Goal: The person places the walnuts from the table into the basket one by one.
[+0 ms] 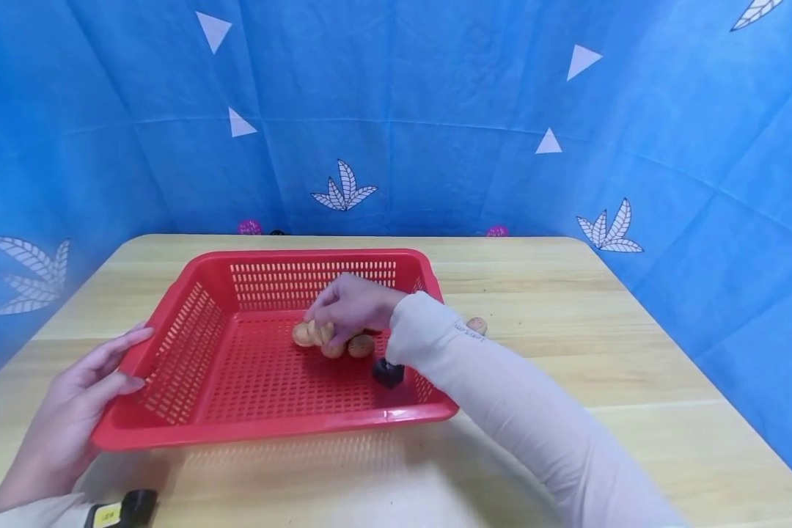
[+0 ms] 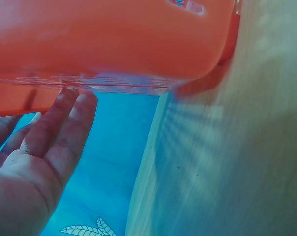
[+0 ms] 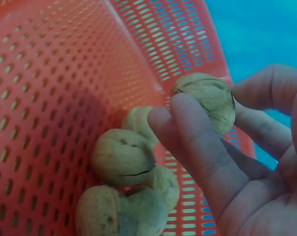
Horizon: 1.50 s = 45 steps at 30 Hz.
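My left hand (image 1: 79, 403) grips the left rim of a red plastic basket (image 1: 277, 433), thumb on the rim. The left wrist view shows its fingers (image 2: 77, 118) reaching up to the basket's outside. Over the basket's inside, my right hand (image 1: 356, 304) pinches a walnut (image 3: 215, 93) between thumb and fingers. Below it, several walnuts (image 3: 121, 157) lie bunched together on the slotted floor near a side wall; in the head view, one walnut (image 1: 361, 346) of the bunch shows just beside the hand, and others are partly hidden by its fingers.
Beyond the right forearm, one more walnut (image 1: 477, 325) lies on the wooden table (image 1: 633, 352), outside the basket. A blue patterned cloth (image 1: 396, 88) hangs behind and at the sides. Black cameras are worn on both wrists, the left camera (image 1: 138, 506) near the table's front.
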{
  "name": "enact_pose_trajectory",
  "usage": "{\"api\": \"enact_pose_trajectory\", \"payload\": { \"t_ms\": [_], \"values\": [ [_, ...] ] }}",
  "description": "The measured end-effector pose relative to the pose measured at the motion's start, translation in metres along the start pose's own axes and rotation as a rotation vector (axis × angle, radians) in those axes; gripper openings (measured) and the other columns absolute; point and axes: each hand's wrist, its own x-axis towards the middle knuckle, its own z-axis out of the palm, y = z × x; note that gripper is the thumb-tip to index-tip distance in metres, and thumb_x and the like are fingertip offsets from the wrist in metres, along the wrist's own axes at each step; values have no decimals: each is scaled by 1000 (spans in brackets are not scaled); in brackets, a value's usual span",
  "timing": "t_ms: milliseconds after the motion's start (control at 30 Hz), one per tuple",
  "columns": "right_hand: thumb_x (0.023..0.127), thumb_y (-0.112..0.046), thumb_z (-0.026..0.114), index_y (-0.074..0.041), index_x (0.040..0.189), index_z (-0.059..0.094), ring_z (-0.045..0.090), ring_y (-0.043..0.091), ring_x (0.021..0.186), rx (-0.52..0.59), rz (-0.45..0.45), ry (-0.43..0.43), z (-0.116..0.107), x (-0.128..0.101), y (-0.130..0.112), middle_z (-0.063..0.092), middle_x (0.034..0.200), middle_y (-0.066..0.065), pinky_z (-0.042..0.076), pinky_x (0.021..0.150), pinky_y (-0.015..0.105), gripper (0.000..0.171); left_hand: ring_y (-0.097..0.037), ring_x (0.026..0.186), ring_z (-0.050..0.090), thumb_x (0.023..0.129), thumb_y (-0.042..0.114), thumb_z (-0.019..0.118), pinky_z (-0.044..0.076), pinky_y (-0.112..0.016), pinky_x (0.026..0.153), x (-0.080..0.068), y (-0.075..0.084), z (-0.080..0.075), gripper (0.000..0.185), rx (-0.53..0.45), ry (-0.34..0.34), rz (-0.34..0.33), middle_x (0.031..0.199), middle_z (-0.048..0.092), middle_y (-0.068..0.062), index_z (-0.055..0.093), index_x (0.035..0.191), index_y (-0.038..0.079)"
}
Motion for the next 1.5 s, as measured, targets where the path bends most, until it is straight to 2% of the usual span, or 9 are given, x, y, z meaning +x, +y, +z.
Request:
{"api": "enact_pose_trajectory", "payload": {
  "t_ms": [133, 267, 433, 600, 800, 1067, 1267, 1500],
  "values": [
    [93, -12, 66, -2, 96, 76, 67, 22, 84, -112, -15, -42, 2, 4, 2, 70, 86, 11, 59, 71, 34, 15, -2, 94, 65, 99, 1, 50, 59, -36, 63, 1, 0, 1, 53, -17, -16, 20, 143, 35, 8, 48, 143, 31],
    [92, -11, 66, 2, 93, 75, 65, 22, 78, -160, 5, -110, 5, 3, 2, 69, 81, 14, 57, 65, 30, 15, -5, 93, 66, 99, 0, 49, 59, -36, 62, 2, 0, -1, 53, -25, -27, 40, 139, 38, 7, 49, 142, 30],
    [84, -7, 75, -5, 100, 76, 65, 22, 83, -225, 62, -140, 11, -2, -1, 70, 88, 8, 58, 68, 31, 16, -4, 92, 66, 98, 0, 51, 59, -36, 62, 3, -1, -2, 54, -6, -17, 36, 138, 38, 7, 48, 143, 31],
    [79, -8, 80, -9, 94, 79, 67, 21, 79, -292, 82, -156, 15, -6, -4, 72, 84, 8, 57, 67, 29, 15, -5, 91, 66, 98, -3, 47, 59, -37, 61, 5, -1, -3, 53, -43, -35, 54, 137, 41, 9, 52, 140, 29],
    [77, -9, 82, -14, 90, 80, 65, 21, 80, -359, 91, -148, 18, -7, -5, 69, 92, 2, 57, 73, 34, 15, -4, 92, 65, 98, -5, 46, 59, -36, 61, 4, -1, -5, 53, -48, -36, 61, 139, 40, 9, 53, 139, 28],
    [78, -16, 82, -20, 90, 78, 59, 11, 92, -578, 43, -170, 17, -6, -4, 63, 97, -5, 53, 73, 23, 13, -5, 91, 66, 99, -4, 46, 58, -37, 60, 5, 0, -3, 52, -38, -40, 65, 135, 42, 8, 52, 140, 28],
    [79, -17, 81, -22, 92, 78, 59, 11, 92, -580, 44, -162, 16, -5, -2, 62, 99, -5, 53, 74, 24, 15, -5, 92, 66, 99, -2, 47, 58, -37, 61, 5, 1, -2, 52, -29, -39, 65, 138, 41, 8, 51, 141, 28],
    [79, -17, 81, -18, 95, 79, 60, 13, 95, -466, 17, -190, 14, -7, -5, 65, 101, -4, 55, 79, 28, 17, -3, 94, 65, 99, 0, 49, 58, -35, 63, 3, 0, -1, 53, -22, -24, 48, 142, 37, 8, 49, 142, 30]
  ]
}}
